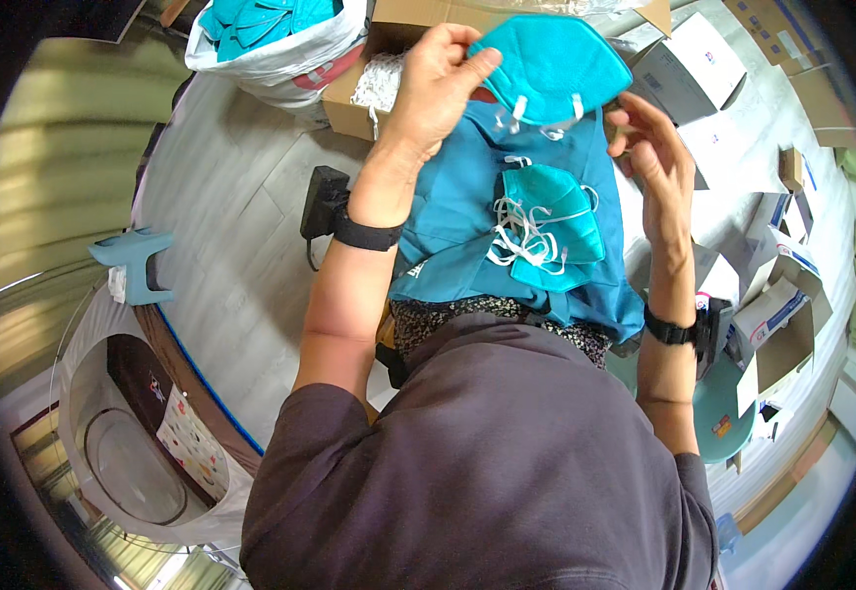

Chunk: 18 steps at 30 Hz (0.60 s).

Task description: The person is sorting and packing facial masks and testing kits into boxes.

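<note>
My left hand (438,84) pinches the left edge of a teal folded face mask (551,69) between thumb and fingers, holding it up over my lap. Short white straps hang from the mask's lower edge. Beside its lower right corner is my right hand (656,157), fingers loosely bent and apart; whether a fingertip touches the mask I cannot tell. Below, more teal masks (566,221) lie in a small pile on a blue cloth (448,236) spread over my lap, with tangled white ear loops (526,241) on top.
Ahead to the left stands a white sack (280,74) full of teal masks. Next to it, a cardboard box (349,108) holds a heap of white straps (381,84). Several open cartons (782,324) stand on the right, near a green tub (728,423). A blue stool (138,265) is at left.
</note>
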### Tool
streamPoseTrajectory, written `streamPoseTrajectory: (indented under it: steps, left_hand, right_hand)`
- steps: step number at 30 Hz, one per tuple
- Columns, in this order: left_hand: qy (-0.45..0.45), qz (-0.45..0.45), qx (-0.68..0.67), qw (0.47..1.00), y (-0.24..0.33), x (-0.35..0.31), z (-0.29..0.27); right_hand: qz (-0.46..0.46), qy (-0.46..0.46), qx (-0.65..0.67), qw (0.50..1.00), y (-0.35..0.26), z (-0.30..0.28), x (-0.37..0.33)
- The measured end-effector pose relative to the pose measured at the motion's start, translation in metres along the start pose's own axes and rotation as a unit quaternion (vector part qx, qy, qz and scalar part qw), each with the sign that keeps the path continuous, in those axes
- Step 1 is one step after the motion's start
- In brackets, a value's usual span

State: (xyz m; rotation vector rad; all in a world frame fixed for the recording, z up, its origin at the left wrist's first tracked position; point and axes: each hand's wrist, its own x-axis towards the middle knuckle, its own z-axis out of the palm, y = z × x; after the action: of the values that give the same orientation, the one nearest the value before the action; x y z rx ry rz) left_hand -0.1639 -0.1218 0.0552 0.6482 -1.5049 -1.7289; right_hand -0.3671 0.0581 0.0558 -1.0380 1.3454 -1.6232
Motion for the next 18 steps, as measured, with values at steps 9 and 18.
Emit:
streamPoseTrajectory:
  steps: [9, 18]
  left_hand:
    - [-0.009, -0.074, -0.139, 0.987, -0.030, -0.016, 0.053]
    - [0.006, -0.070, -0.021, 0.997, -0.069, -0.028, 0.096]
  right_hand:
    - [0.025, 0.159, 0.017, 0.987, 0.008, 0.020, 0.021]
    - [0.027, 0.241, 0.030, 0.970, 0.027, 0.025, 0.028]
